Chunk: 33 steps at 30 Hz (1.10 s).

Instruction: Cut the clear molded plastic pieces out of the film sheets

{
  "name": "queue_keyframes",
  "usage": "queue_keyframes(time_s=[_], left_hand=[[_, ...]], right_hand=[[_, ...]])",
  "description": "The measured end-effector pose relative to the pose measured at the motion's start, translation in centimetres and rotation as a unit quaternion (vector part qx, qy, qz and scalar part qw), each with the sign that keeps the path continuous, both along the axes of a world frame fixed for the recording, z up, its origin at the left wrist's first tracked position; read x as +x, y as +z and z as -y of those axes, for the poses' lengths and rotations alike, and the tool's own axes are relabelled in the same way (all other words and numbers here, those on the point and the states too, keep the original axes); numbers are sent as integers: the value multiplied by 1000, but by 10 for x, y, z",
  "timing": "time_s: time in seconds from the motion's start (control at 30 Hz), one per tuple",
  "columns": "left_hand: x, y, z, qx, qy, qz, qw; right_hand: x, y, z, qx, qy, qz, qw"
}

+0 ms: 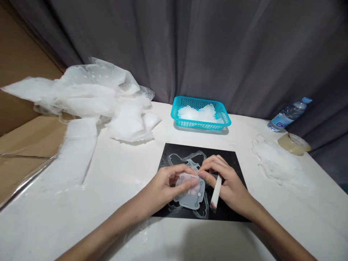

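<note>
My left hand (176, 183) pinches a translucent, scallop-edged plastic piece (190, 199) between thumb and fingers, above a black mat (231, 214). My right hand (223, 177) is closed beside it, its thumb and fingertips meeting at the piece's upper right edge. A slim white tool (216, 192) is held in the same hand, its reddish-marked end pointing down toward the mat. Under the hands lies a clear plastic sheet with curved cut-out outlines (201, 210), partly hidden by the piece and the fingers.
A turquoise basket (201, 125) with white pieces stands at the back. White plastic sheets (89, 98) are heaped on the left, near cardboard (29, 145). On the right are thin film scraps (282, 163), a tape roll (293, 144) and a water bottle (288, 115). The table (116, 163) is white.
</note>
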<state>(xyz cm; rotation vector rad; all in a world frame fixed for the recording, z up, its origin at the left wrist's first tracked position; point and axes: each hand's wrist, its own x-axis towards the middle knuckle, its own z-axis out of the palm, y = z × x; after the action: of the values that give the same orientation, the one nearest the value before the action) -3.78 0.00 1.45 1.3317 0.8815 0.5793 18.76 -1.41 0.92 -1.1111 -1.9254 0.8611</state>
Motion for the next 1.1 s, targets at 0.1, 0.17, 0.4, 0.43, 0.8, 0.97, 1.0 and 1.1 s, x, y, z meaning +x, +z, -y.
queue_keyframes(time_s=[0.1, 0.17, 0.4, 0.43, 0.8, 0.97, 1.0, 1.1], left_hand=[[-1, 2, -1, 20, -3, -10, 1000], [-1, 2, -1, 49, -4, -36, 998], [2, -1, 0, 73, -6, -68, 995], [2, -1, 0, 74, -2, -70, 995], [7, -6, 5, 379, -8, -120, 918], [2, -16, 10, 642, -76, -111, 755], [2, -17, 11, 637, -69, -98, 762], [2, -16, 11, 462, 2, -83, 883]], right_hand=[[-1, 0, 1, -20, -1, -8, 1000], [-2, 0, 1, -34, -2, -15, 999], [-4, 0, 1, -50, -22, -18, 998], [-4, -1, 2, -41, -21, 0, 999], [-7, -4, 4, -55, -45, 84, 994], [-5, -15, -4, -38, -105, 119, 987], [-4, -15, -6, -35, -122, 116, 985], [4, -12, -11, -35, -130, 82, 988]])
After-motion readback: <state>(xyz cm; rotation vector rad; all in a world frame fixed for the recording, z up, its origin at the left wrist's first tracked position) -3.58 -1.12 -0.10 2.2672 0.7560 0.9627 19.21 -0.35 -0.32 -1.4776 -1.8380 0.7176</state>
